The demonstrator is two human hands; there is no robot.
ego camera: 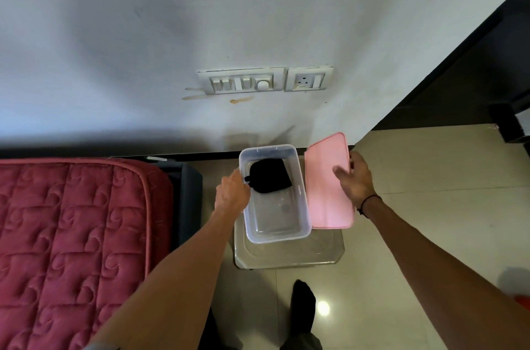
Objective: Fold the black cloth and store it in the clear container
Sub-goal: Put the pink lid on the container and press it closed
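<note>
The black cloth (269, 175) lies folded inside the clear container (298, 206), in its far end, toward 12 o'clock; the near end of the box is bare. The container stands on a small stool (289, 256), and its long axis runs from 6 to 12 o'clock, a little tilted.

The pink lid (327, 195) is at 3 o'clock from the container, just beside its right wall, with its long axis almost parallel to the box. I judge that the coming move is to bring this lid toward 9 o'clock and lay it over the opening, so the two long axes already agree.

My right hand (354, 180) is the nearer one to the lid. It holds the lid at the far right edge: the thumb lies on the pink face and the fingers curl behind the edge, a loose pinch.

My left hand (231, 195) is at the left rim of the container, at 9 o'clock from the cloth. The fingers bend over the rim; whether they press the wall or the cloth, I cannot tell.
</note>
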